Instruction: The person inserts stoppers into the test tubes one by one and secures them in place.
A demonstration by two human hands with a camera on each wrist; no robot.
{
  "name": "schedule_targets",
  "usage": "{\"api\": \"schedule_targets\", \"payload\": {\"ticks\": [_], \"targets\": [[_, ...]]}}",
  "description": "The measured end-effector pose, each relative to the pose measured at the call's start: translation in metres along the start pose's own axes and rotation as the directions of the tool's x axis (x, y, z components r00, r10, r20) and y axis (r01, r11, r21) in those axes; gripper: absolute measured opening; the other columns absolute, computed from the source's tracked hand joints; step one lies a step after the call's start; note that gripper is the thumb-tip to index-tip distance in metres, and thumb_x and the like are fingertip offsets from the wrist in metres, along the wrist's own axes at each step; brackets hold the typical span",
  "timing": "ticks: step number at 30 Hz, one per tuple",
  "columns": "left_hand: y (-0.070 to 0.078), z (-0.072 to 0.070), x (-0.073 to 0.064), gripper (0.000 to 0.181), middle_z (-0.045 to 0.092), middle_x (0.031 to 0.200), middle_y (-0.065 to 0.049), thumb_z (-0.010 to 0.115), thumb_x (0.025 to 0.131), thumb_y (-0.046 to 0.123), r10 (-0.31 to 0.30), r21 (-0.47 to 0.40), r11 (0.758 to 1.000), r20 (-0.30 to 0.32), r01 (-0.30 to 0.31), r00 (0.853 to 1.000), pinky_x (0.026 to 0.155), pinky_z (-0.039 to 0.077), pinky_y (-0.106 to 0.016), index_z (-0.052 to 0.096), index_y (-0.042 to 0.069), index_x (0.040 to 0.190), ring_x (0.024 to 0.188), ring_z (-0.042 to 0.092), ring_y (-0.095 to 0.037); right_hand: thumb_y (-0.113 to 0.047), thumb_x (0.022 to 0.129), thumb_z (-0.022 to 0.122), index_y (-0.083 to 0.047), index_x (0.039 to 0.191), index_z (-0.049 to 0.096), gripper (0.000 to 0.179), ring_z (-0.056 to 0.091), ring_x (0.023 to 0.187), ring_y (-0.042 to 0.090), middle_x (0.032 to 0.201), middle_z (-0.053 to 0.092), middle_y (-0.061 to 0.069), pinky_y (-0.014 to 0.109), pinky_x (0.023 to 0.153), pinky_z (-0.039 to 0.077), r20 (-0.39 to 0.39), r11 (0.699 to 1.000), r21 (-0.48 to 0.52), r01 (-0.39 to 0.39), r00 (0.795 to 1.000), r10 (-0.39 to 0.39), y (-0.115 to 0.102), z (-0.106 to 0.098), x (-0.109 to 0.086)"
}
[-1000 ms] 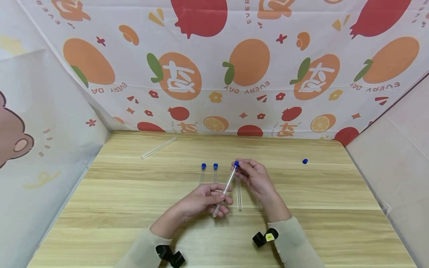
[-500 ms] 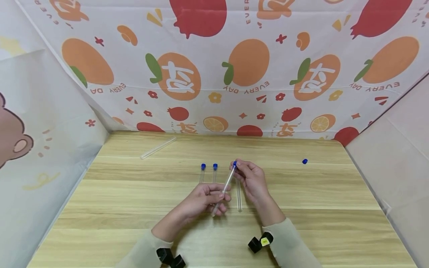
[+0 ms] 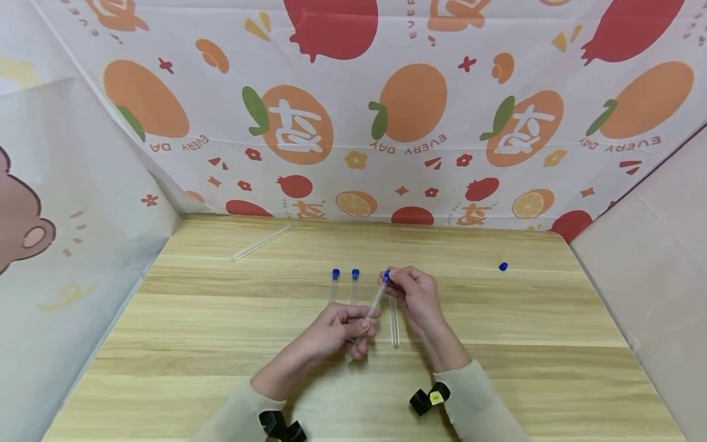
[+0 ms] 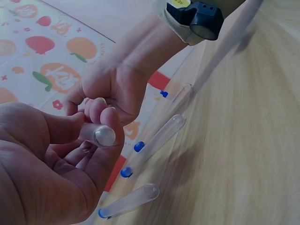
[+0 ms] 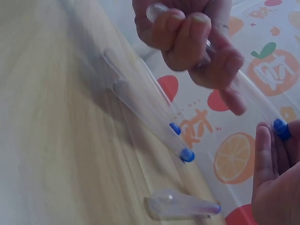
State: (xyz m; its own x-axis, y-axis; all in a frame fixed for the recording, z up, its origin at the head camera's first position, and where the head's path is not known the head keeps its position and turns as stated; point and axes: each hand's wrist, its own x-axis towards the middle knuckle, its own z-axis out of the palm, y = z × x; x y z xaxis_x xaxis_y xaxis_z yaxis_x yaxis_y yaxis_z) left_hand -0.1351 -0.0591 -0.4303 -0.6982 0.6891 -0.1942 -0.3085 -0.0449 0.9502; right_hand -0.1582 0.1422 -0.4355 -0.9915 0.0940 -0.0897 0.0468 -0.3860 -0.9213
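Note:
In the head view, my left hand [image 3: 338, 331] holds a clear test tube [image 3: 378, 299] tilted above the table, thumb on one side and fingers curled behind. My right hand [image 3: 417, 298] pinches the blue cap [image 3: 386, 277] at the tube's upper end. The right wrist view shows this cap [image 5: 281, 128] on the tube's end, between thumb and fingers. The left wrist view shows the tube's rounded bottom [image 4: 105, 135] poking out of the left hand. Two blue-capped test tubes lie behind the left hand, one with its cap [image 3: 336, 274], the other with its cap [image 3: 355, 274].
Another clear tube [image 3: 394, 325] lies below the right hand, its upper end hidden. An uncapped tube [image 3: 261, 243] lies at the table's back left. One loose blue cap [image 3: 503, 266] sits at the right on the wooden table [image 3: 541, 331]. A fruit-print cloth [image 3: 411, 166] hangs behind.
Both hands keep their hold on the tube and cap. My right hand and forearm have shifted slightly left, and the capped end of the held tube has moved a little left and nearer.

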Motion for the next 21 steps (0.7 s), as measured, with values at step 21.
{"api": "schedule_targets", "payload": {"ticks": [21], "targets": [[-0.001, -0.001, 0.001, 0.044, 0.069, 0.107, -0.022, 0.053, 0.104, 0.017, -0.008, 0.009, 1.000, 0.055, 0.007, 0.998, 0.064, 0.061, -0.027, 0.048, -0.010, 0.139, 0.072, 0.069, -0.015, -0.003, 0.096, 0.061, -0.010, 0.087, 0.068, 0.013, 0.073, 0.093, 0.020, 0.098, 0.076, 0.008, 0.031, 0.082, 0.062, 0.197, 0.993, -0.090, 0.081, 0.979, -0.062, -0.010, -0.019, 0.005]]}}
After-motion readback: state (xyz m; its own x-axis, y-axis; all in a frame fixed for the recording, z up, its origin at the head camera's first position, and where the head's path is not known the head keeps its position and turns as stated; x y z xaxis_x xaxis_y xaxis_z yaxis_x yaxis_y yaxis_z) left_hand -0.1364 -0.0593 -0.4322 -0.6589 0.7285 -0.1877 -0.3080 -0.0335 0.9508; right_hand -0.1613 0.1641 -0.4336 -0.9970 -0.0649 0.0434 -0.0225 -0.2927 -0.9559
